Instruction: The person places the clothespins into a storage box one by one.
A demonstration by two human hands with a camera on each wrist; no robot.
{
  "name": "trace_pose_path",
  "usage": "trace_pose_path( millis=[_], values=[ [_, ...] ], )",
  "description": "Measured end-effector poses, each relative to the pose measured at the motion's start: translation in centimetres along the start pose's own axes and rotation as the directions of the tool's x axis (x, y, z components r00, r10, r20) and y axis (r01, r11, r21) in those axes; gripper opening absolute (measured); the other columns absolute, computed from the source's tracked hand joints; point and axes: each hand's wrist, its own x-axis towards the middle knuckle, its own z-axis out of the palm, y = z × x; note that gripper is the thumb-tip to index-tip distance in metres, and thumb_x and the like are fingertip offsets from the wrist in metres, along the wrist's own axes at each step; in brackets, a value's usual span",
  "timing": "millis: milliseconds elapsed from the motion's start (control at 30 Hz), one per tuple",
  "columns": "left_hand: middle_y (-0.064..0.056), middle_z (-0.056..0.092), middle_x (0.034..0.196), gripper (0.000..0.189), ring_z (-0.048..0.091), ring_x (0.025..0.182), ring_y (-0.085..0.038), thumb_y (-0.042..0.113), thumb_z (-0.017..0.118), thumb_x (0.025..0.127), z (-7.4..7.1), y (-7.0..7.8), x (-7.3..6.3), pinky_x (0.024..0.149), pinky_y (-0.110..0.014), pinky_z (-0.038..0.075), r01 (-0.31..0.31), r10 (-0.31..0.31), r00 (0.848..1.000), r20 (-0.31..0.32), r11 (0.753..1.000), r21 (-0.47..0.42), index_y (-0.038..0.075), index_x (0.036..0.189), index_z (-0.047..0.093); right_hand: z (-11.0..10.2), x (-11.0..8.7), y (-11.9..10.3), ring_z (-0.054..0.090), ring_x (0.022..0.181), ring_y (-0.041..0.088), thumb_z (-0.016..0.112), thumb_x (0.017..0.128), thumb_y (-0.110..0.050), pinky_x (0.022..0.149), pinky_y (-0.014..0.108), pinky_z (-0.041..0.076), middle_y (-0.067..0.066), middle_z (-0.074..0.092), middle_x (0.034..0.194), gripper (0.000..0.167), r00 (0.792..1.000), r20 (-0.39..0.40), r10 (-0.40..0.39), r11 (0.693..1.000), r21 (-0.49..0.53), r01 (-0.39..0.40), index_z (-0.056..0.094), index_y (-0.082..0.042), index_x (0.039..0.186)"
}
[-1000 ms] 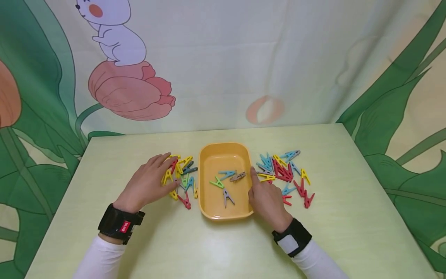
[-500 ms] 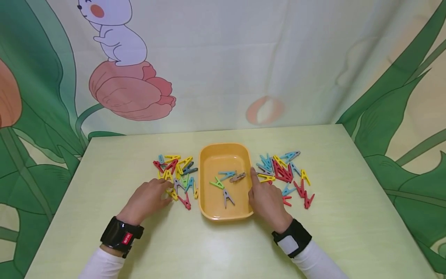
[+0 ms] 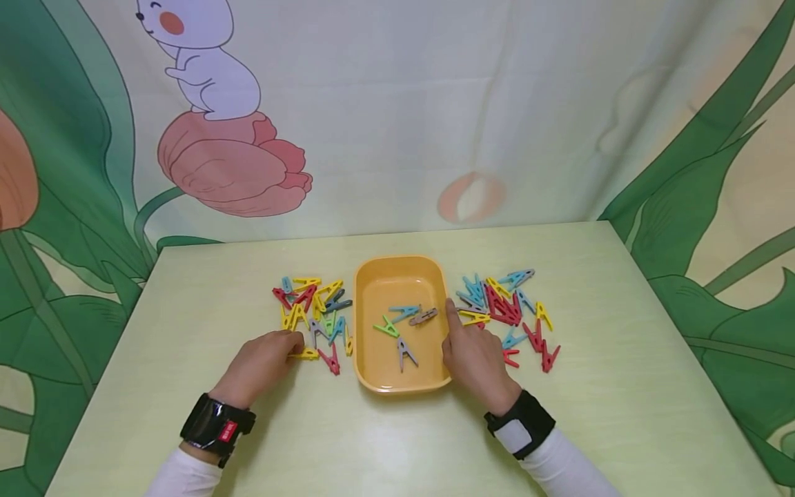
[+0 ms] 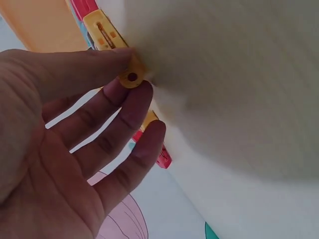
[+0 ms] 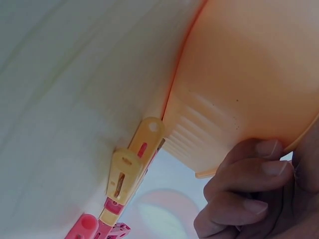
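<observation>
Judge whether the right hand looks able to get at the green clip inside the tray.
Probably yes: the right hand touches the rim of the tray, and nothing covers the green clip; the hand likely needs only leave the rim.

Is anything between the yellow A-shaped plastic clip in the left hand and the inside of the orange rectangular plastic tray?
Yes, at table level: a red A-shaped plastic clip lies between the yellow clip in the left hand and the tray, whose raised rim also stands in the way. Nothing visible blocks the space above.
</observation>
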Motion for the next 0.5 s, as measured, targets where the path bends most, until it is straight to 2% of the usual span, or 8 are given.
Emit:
trace_pose_path(
  millis=[200,367,500],
  values=[
    [-0.001,0.066,0.087,0.012,0.057,0.076,-0.017,0.007,0.074,0.085,-1.0,-0.3,-0.1,0.073,-0.037,0.052,-0.015,0.011,0.994,-0.109,0.999,-0.034,0.010,0.096,0.070,-0.1,0.0,0.0,0.038,0.042,0.016,0.058,0.094,-0.015,0.043,0.027,0.024,-0.001,0.041,0.052,0.061,1.000,-0.001,-0.004,1.000,0.003,0.004,0.037,-0.005,0.150],
    [-0.006,0.069,0.092,0.017,0.062,0.078,-0.019,0.005,0.075,0.084,-3.4,0.1,0.3,0.071,-0.038,0.055,-0.053,0.043,0.978,-0.203,0.998,-0.043,0.006,0.100,0.069,-0.2,0.0,0.0,0.038,0.042,0.016,0.059,0.094,-0.015,0.043,0.027,0.024,0.000,0.042,0.053,0.062,1.000,-0.001,0.001,1.000,0.003,-0.001,0.037,-0.005,0.151],
    [-0.007,0.069,0.094,0.018,0.062,0.078,-0.020,0.007,0.074,0.085,-5.4,1.3,1.1,0.068,-0.037,0.054,-0.078,0.064,0.962,-0.266,0.996,-0.044,0.006,0.103,0.069,-0.1,0.0,0.0,0.039,0.042,0.017,0.058,0.094,-0.015,0.044,0.027,0.024,0.000,0.043,0.053,0.062,1.000,0.011,0.009,1.000,0.022,-0.009,0.036,-0.005,0.151]
  ],
)
